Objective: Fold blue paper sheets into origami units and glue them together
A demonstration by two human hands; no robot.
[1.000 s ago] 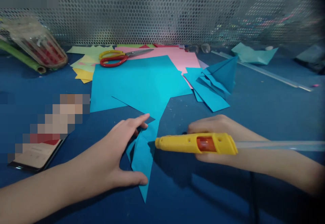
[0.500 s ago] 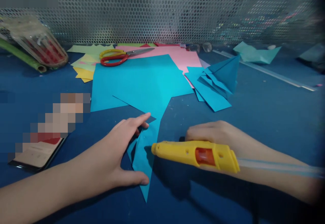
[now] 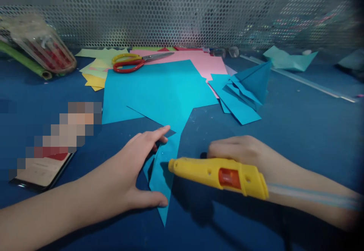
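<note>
My right hand point(image 3: 236, 148) is closed around a yellow hot glue gun point(image 3: 199, 167), its grip mostly hidden. The gun lies level with its nozzle pointing left, just over a folded piece of blue paper point(image 3: 167, 175). A clear glue stick point(image 3: 301, 196) sticks out of the gun's back end. My left hand point(image 3: 136, 167) steadies the folded blue paper, thumb on its lower part and fingertips at its upper edge. The paper tapers to a point toward me. Its upper end meets a large blue sheet point(image 3: 148, 88). Whether the nozzle touches the paper I cannot tell.
Red-and-yellow-handled scissors point(image 3: 129, 63) lie over the sheets. Folded blue pieces point(image 3: 244, 95) rest at right, with a pale green folded paper point(image 3: 290, 59) and clear stick point(image 3: 313, 82) behind. A phone point(image 3: 45, 167), tilted jar point(image 3: 48, 50) and green tube point(image 3: 25, 59) are at left.
The glue gun's nozzle has shifted very slightly left and its back end has dipped a little. My left hand and the paper keep their places.
</note>
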